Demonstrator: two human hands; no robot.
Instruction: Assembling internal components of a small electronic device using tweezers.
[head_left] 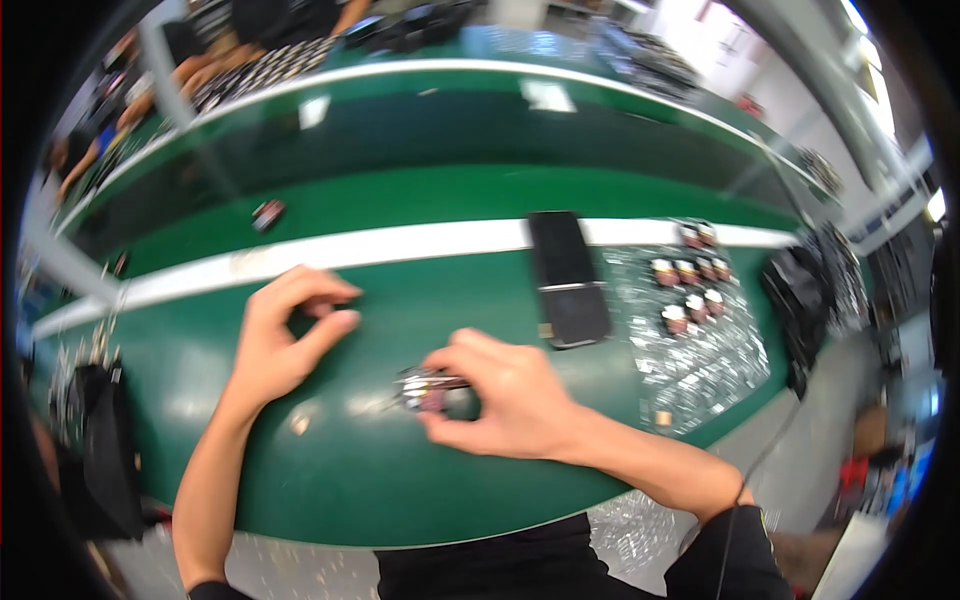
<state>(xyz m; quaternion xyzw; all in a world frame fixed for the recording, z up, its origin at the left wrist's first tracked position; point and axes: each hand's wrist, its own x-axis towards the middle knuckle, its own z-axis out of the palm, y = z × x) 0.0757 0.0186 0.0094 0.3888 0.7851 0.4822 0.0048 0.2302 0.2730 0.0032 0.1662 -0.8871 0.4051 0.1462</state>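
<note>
My right hand (500,400) is closed around a small metallic part with a reddish body (428,390), pressing it against the green table (360,470). My left hand (285,330) rests on the table to the left; its thumb and forefinger pinch together, and whether a tiny piece sits between them cannot be told. The two hands are a short gap apart.
A black flat case (568,278) lies beyond my right hand. A clear tray (700,350) to the right holds several small red-and-white parts (690,295). A small dark part (268,213) sits on the far green strip. Other people's arms (150,95) work at the back left.
</note>
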